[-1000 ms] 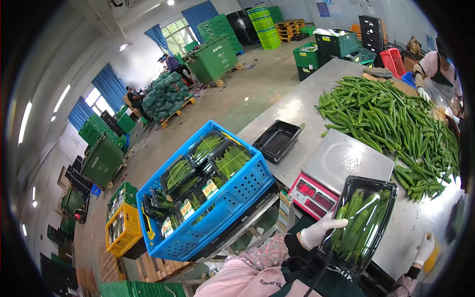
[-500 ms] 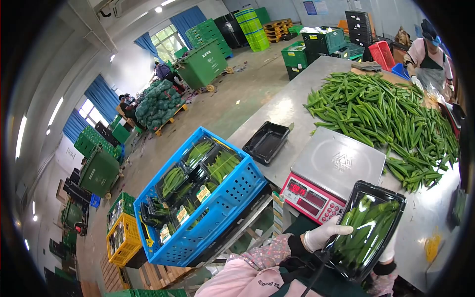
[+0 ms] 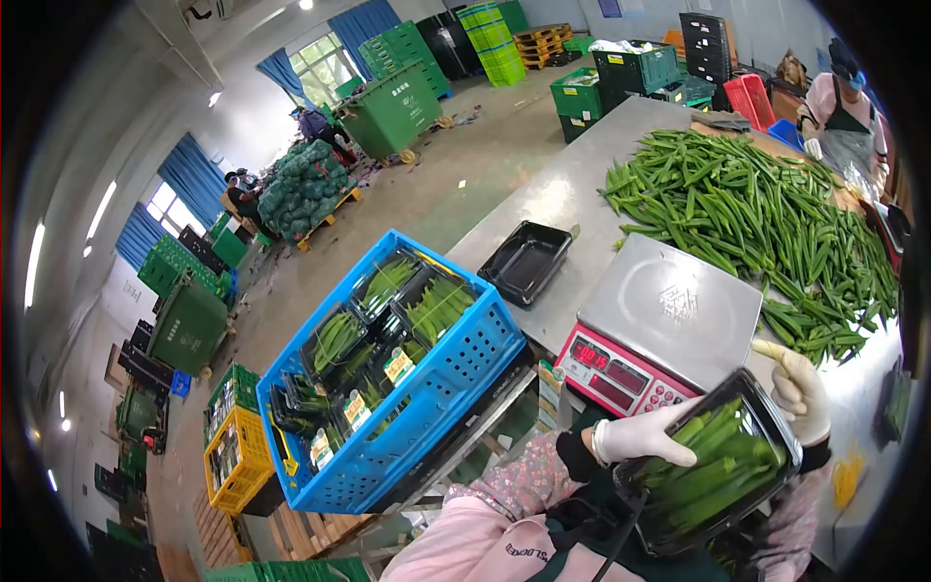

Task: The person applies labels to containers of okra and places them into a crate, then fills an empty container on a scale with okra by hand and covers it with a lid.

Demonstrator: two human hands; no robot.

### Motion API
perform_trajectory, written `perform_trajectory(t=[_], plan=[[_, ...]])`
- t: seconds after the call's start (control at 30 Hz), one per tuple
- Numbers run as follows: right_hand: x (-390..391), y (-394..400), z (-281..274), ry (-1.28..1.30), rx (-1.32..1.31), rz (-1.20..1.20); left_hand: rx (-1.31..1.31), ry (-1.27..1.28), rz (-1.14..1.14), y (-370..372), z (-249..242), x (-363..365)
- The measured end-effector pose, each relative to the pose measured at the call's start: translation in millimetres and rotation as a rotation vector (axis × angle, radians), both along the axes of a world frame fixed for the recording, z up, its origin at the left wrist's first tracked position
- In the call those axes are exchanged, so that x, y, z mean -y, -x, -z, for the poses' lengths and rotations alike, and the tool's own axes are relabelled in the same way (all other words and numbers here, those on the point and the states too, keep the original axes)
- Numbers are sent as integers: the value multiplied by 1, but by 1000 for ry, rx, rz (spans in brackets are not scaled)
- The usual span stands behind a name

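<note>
A black plastic tray of okra [image 3: 713, 456], with glossy clear film over its top, is tilted close to my body. My left hand [image 3: 645, 436], in a white glove, grips its left side with the thumb on top. Beside the tray's upper right edge is my right hand [image 3: 803, 393], also gloved, its index finger stretched out and the others partly bent; I see nothing held in it. Just beyond the tray stands a red and white digital scale [image 3: 669, 315] with a bare steel plate and lit display. Loose okra [image 3: 747, 233] is heaped behind it.
An empty black tray [image 3: 527, 262] lies on the steel table [image 3: 543, 189]. Left of it stands a blue crate [image 3: 427, 407] with packed okra trays. Yellow strands [image 3: 847, 480] lie at right. A co-worker [image 3: 849, 116] stands at the far end; stacked crates [image 3: 635, 73] are behind.
My right hand has come out from beneath the okra tray and risen to its upper right side. The tray has shifted slightly and tilted in my left hand.
</note>
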State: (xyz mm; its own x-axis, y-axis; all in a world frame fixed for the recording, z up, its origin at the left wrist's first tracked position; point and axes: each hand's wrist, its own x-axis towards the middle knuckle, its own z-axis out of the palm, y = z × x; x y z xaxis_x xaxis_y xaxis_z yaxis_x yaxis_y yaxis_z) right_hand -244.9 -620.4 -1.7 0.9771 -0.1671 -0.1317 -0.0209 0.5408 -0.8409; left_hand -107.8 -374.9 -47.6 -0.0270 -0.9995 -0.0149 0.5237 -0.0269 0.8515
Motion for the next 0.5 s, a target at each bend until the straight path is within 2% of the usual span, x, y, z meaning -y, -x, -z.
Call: perform_trajectory(t=[0.03,0.07,0.1,0.17,0.23,0.4,0.43,0.5], plan=[[-4,-4,-24,256,51,-182,47,-11,37,0,-1,1],[1,-3,-41,439,-154,-318,101,-21,69,1,3,4],[-10,-4,-59,665,-208,-407,96,-14,61,1,5,1],[-4,6,-77,920,-109,-685,18,-23,92,1,10,-2],[-17,19,-106,1171,-82,-795,21,-51,57,-2,7,-14],[-19,58,-63,1203,368,-639,-72,-42,-199,-1,34,-43],[-38,53,-61,1151,397,-574,-103,-72,-282,-2,38,-47],[-65,55,-57,1285,182,-496,-110,-120,-423,-3,37,-55]])
